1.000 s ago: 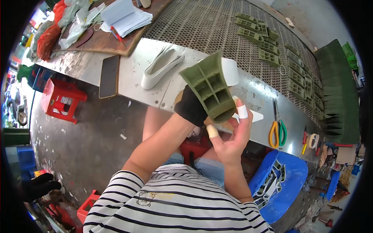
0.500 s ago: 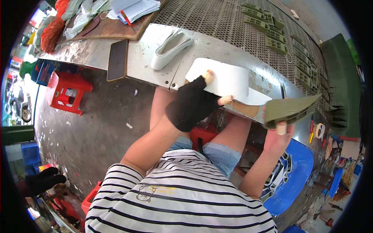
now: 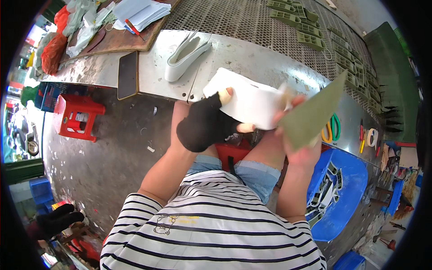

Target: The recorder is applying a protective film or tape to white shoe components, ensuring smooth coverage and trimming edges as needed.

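My left hand point(image 3: 204, 123), in a black fingerless glove, grips the left end of a curved white sheet-like piece point(image 3: 252, 101) near the table edge, thumb on top. At its right end is my right hand point(image 3: 302, 153), wearing pale finger covers, with an olive-green flat piece point(image 3: 315, 110) held upright at a slant. Its raised fingers are blurred at the white piece; whether they touch it I cannot tell. A white band-like loop, perhaps a shoe upper point(image 3: 180, 66), stands on the metal table point(image 3: 234, 51) beyond my left hand.
Scissors point(image 3: 331, 128) with yellow and green handles lie right of my right hand. A phone point(image 3: 128, 75) sits at the table's left edge. Olive-green parts point(image 3: 310, 40) rest on the mesh at the back. A blue basin point(image 3: 348, 211) holds green-and-white pieces. A red stool point(image 3: 76, 117) stands left.
My right hand has moved left to the white piece, and the green piece has swung up from nearly level. The white piece is lifted and tilted; scissors have come into sight.
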`<state>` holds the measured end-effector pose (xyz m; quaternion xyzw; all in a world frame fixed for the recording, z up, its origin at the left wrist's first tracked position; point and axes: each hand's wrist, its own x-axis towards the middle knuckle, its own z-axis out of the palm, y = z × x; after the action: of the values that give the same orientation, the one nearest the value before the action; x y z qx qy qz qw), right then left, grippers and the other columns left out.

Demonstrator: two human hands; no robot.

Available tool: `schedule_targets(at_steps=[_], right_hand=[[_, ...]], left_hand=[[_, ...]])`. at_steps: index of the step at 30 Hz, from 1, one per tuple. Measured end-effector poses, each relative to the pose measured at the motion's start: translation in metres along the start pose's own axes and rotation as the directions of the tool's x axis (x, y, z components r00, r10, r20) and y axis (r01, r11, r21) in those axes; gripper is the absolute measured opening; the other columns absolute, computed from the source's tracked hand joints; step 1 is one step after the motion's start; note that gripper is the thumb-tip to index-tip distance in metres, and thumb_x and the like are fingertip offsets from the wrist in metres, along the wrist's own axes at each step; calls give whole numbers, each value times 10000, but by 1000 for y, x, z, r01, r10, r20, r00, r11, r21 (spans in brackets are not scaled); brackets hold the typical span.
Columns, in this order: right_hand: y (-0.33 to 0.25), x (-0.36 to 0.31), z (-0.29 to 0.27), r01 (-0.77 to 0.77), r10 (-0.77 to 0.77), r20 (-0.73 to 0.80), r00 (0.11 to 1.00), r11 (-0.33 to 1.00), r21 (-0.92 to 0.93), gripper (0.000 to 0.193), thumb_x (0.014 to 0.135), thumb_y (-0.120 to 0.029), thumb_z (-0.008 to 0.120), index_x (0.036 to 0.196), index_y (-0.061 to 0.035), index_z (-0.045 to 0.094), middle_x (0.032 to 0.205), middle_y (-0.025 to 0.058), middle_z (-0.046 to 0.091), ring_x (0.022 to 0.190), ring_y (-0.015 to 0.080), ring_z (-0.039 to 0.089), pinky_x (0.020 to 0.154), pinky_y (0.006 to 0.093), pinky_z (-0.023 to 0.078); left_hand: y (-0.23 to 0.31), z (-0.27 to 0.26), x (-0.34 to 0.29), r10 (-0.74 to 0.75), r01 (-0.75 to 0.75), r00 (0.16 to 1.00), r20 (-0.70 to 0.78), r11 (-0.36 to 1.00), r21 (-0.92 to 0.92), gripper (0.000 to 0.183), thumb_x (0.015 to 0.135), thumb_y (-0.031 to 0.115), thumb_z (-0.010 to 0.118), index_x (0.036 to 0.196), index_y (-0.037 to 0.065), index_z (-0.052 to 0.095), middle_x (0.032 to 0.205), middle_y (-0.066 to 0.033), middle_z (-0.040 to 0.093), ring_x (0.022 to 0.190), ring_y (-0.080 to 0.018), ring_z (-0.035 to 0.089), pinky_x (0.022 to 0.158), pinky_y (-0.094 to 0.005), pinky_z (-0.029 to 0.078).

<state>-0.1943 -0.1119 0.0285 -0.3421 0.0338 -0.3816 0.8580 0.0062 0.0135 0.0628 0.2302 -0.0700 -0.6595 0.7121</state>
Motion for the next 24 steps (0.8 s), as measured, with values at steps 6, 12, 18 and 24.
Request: schedule_targets(at_steps=[6, 12, 18, 24], right_hand=[[-12, 15, 37, 48, -129, 449, 884, 981, 188, 513, 892, -225, 534, 1328, -5, 377, 1338, 165, 418, 1046, 323, 563, 952, 610, 375], [-28, 18, 42, 4, -51, 400, 915, 993, 118, 424, 893, -202, 531, 1260, -11, 439, 1026, 114, 582, 830, 215, 619, 1049, 663, 131], [-5, 12, 64, 396, -408, -102, 907, 911, -119, 355, 861, -209, 567, 1141, 1, 508, 940, 84, 596, 756, 180, 607, 1017, 717, 59], [-18, 8, 49, 84, -82, 335, 938, 996, 10, 398, 875, -274, 554, 1230, -102, 505, 1140, 79, 573, 920, 232, 609, 1013, 724, 44]], left_hand=[[7, -2, 2, 71, -99, 993, 91, 932, 349, 512, 851, 248, 602, 1246, -15, 410, 1144, -137, 524, 1063, -274, 528, 821, -358, 523], [10, 4, 1, -41, 36, 985, 168, 999, 32, 571, 855, 315, 564, 1264, -42, 390, 1223, -195, 463, 1050, -322, 547, 763, -431, 561], [8, 3, 1, -56, 46, 987, 153, 997, 67, 609, 861, 332, 531, 1303, -50, 357, 1224, -224, 473, 1093, -359, 536, 744, -437, 569], [11, 2, 1, -117, 118, 977, 179, 993, 2, 615, 860, 347, 532, 1298, -52, 365, 1234, -230, 467, 1060, -352, 556, 752, -436, 568]])
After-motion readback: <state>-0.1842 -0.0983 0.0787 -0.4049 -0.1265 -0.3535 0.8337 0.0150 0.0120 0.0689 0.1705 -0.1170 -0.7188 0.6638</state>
